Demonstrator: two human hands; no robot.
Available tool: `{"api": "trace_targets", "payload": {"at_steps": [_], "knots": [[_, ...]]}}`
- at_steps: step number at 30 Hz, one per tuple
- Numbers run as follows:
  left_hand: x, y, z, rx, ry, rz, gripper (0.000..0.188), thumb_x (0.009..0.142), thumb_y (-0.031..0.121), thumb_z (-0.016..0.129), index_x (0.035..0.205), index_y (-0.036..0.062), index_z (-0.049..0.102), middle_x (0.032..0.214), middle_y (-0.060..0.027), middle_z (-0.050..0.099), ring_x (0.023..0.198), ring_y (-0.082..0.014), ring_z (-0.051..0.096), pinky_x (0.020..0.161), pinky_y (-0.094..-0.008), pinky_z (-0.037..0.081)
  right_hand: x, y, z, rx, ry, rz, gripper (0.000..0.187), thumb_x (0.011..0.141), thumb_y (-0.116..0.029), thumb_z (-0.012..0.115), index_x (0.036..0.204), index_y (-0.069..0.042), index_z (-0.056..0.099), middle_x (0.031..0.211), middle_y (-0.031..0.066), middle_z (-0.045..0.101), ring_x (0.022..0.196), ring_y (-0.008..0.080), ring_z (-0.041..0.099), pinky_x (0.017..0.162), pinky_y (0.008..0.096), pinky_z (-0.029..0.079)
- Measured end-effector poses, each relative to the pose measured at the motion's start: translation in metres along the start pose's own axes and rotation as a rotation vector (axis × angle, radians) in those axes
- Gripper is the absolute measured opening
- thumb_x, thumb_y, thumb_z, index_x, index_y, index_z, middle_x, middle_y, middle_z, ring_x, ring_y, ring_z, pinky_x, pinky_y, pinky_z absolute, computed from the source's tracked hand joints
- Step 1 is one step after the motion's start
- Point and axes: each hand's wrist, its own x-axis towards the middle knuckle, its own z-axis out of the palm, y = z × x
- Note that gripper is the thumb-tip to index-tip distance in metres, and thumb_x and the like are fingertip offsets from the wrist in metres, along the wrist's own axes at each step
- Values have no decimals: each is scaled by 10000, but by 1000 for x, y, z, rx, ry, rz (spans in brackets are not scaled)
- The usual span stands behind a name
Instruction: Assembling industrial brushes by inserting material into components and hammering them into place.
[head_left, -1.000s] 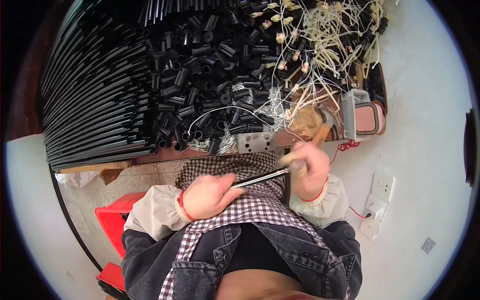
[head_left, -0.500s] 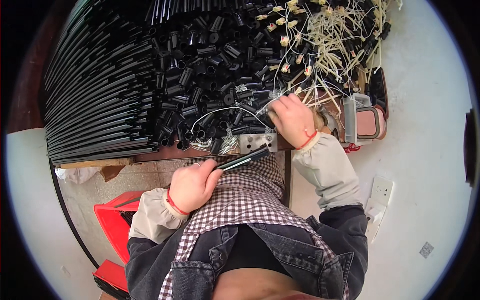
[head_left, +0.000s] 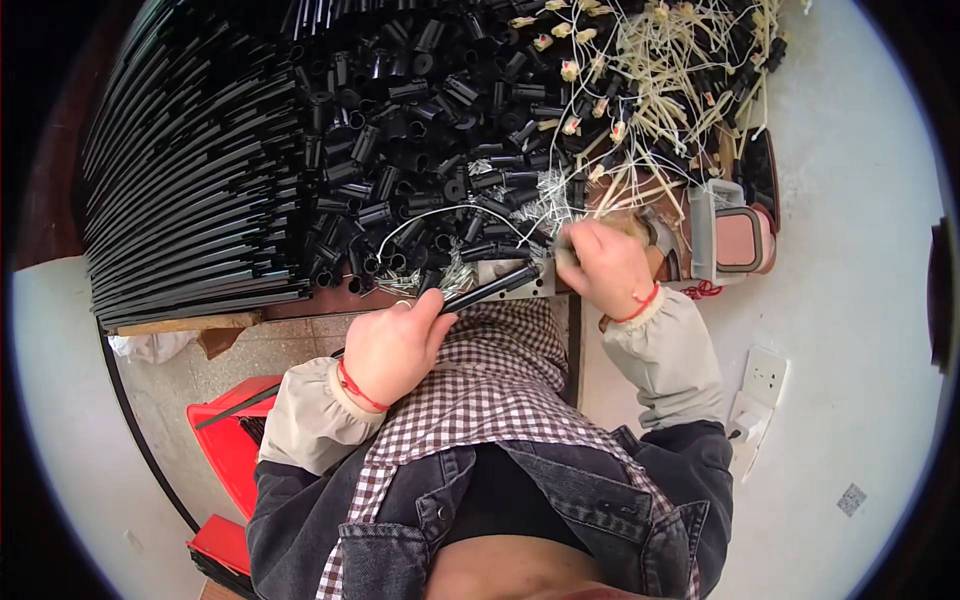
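My left hand (head_left: 393, 350) is closed around a slim black tube (head_left: 488, 289), which slants up and to the right over the front edge of the bench. The tube's far end, a thicker black fitting, lies against a drilled metal block (head_left: 543, 287). Just right of that end is my right hand (head_left: 610, 268), its thumb and fingers pinched together. Whatever sits in that pinch is too small or hidden to name. Small silver pins (head_left: 458, 276) lie loose beside the block, and a pile of tiny shiny metal parts (head_left: 553, 200) lies behind it.
Long black tubes (head_left: 190, 200) are stacked on the left, with black plastic sleeves (head_left: 385, 185) heaped mid-bench. White wires with cream connectors (head_left: 660, 90) tangle at the far right. A grey-and-pink container (head_left: 738, 240) stands by the wall. Red bins (head_left: 225, 440) sit below on the left.
My right hand has moved down and right, nearer the metal block. The tube in my left hand has shifted up and right slightly, bringing its end onto the block.
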Motion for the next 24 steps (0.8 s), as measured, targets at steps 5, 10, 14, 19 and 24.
{"api": "trace_targets", "payload": {"at_steps": [5, 10, 14, 19, 24], "knots": [[0, 2, 0, 1, -5, -12, 142, 839, 222, 596, 837, 102, 519, 586, -75, 588, 470, -297, 541, 439, -359, 420, 11, -2, -1, 199, 90, 21, 186, 704, -19, 633, 877, -65, 583, 742, 33, 561, 588, 212, 517, 595, 291, 440], [1, 4, -3, 21, -25, -3, 143, 844, 223, 587, 838, 100, 514, 584, -81, 591, 469, -304, 544, 438, -367, 420, 2, 2, 2, 287, 149, 82, 198, 710, -9, 638, 896, -56, 589, 749, 39, 566, 606, 212, 520, 618, 295, 440], [4, 5, -9, 28, -65, -8, 150, 848, 227, 580, 820, 95, 514, 569, -89, 589, 461, -310, 544, 434, -371, 420, -1, -8, -9, 347, 106, -19, 198, 723, -8, 638, 910, -53, 593, 783, 39, 567, 657, 206, 516, 641, 287, 436], [6, 9, -18, 110, 0, 26, 200, 830, 264, 599, 763, 96, 513, 535, -77, 581, 410, -289, 534, 391, -353, 414, 9, -26, -20, 353, 98, -136, 199, 718, -2, 631, 906, -53, 592, 803, 41, 557, 702, 205, 497, 648, 278, 430], [7, 13, -23, 118, -59, -12, 182, 844, 244, 587, 782, 87, 521, 546, -95, 582, 436, -314, 533, 425, -371, 423, 13, -33, -29, 243, 78, -170, 218, 698, 10, 625, 905, -49, 590, 791, 46, 537, 700, 211, 469, 638, 275, 425]]}}
